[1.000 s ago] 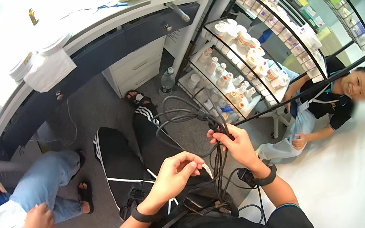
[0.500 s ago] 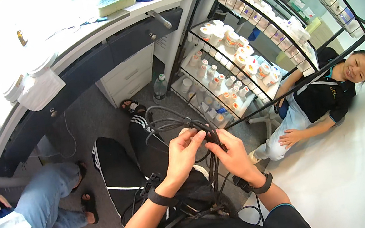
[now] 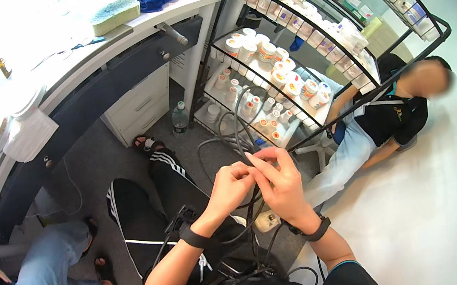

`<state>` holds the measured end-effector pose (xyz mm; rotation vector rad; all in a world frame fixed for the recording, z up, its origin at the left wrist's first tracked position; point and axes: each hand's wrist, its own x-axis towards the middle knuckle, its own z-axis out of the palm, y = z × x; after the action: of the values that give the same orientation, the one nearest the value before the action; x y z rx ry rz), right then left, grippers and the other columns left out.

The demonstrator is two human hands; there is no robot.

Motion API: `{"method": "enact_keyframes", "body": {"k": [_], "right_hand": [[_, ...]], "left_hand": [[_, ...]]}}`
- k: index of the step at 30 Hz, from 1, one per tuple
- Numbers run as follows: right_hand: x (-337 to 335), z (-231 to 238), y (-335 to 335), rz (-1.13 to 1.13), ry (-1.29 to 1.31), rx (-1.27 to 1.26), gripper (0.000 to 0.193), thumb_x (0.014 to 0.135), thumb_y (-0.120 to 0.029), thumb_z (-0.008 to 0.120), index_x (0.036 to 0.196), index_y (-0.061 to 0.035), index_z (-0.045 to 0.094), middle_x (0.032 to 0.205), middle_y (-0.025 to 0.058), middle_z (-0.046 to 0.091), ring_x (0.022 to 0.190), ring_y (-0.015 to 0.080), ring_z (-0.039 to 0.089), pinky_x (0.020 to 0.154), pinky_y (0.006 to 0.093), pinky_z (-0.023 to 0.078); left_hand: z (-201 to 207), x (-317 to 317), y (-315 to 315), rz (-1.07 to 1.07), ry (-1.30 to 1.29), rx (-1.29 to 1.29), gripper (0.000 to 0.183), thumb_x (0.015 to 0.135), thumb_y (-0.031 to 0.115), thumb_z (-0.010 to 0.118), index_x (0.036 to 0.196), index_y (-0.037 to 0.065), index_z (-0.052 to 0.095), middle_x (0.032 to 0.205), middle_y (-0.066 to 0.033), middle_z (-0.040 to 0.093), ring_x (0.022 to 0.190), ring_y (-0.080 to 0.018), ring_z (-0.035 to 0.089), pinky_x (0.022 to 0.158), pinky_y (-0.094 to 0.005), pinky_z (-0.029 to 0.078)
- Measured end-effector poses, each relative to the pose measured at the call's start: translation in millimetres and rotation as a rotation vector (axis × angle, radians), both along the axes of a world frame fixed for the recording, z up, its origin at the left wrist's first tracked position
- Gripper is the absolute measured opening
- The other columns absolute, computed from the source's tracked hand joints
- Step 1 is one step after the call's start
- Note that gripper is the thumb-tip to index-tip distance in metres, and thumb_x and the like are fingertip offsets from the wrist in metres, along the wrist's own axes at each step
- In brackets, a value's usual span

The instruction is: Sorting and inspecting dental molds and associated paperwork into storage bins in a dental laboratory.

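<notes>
Both my hands are raised in front of my lap, close together around a loosely looped black cable [image 3: 237, 135]. My left hand [image 3: 230, 187] is closed, with the cable pinched at its fingertips. Touching it, my right hand [image 3: 279, 185] has its thumb and fingers drawn together around the cable at the same spot. Exactly how the strands pass between the fingers is hidden. Above the hands the cable rises in wide loops, and more strands hang below toward my lap. Each wrist wears a black strap, and a small dark device sits by the left one.
A black wire rack [image 3: 301, 145] with white bottles and jars stands ahead to the right. A curved desk [image 3: 120, 37] with dark drawers runs along the left. A plastic bottle [image 3: 180, 118] stands on the floor. One person [image 3: 61, 261] sits at left, another [image 3: 379, 120] at right.
The bunched cable strands have spread into looser, taller loops. My right hand has turned, its fingers now pointing up and meeting the left fingertips. The view has shifted slightly to the right.
</notes>
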<state>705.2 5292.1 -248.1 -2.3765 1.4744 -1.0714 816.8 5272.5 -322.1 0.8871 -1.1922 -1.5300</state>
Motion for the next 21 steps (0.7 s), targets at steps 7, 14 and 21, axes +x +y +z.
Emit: {"method": "enact_keyframes", "body": {"k": [7, 14, 21], "right_hand": [[-8.9, 4.1, -3.1, -0.113, -0.337, 0.314, 0.029, 0.070, -0.006, 0.067, 0.097, -0.0046, 0.057, 0.105, 0.0085, 0.054, 0.083, 0.0157, 0.055, 0.057, 0.0230, 0.045], [-25.6, 4.6, -12.1, 0.000, -0.627, 0.782, 0.041, 0.068, -0.003, 0.070, 0.104, 0.0019, 0.051, 0.095, 0.0088, 0.057, 0.087, 0.0114, 0.054, 0.061, 0.0184, 0.045], [-17.2, 5.8, -12.5, -0.027, -0.580, 0.757, 0.033, 0.066, -0.002, 0.071, 0.096, 0.0005, 0.058, 0.088, 0.0036, 0.059, 0.083, 0.0073, 0.054, 0.058, 0.0163, 0.043]], "left_hand": [[24.0, 5.4, -0.4, 0.063, -0.266, -0.183, 0.016, 0.072, 0.012, 0.062, 0.078, -0.003, 0.062, 0.062, -0.0096, 0.051, 0.055, -0.0173, 0.048, 0.051, -0.0299, 0.038], [29.3, 25.6, -5.6, -0.152, -0.233, -0.284, 0.021, 0.068, 0.014, 0.071, 0.077, -0.002, 0.062, 0.067, -0.0064, 0.053, 0.060, -0.0141, 0.050, 0.056, -0.0275, 0.040], [26.0, 36.5, -13.2, -0.168, 0.196, 0.048, 0.025, 0.076, 0.014, 0.066, 0.096, -0.002, 0.063, 0.086, -0.0039, 0.060, 0.079, -0.0084, 0.052, 0.069, -0.0235, 0.043]]}}
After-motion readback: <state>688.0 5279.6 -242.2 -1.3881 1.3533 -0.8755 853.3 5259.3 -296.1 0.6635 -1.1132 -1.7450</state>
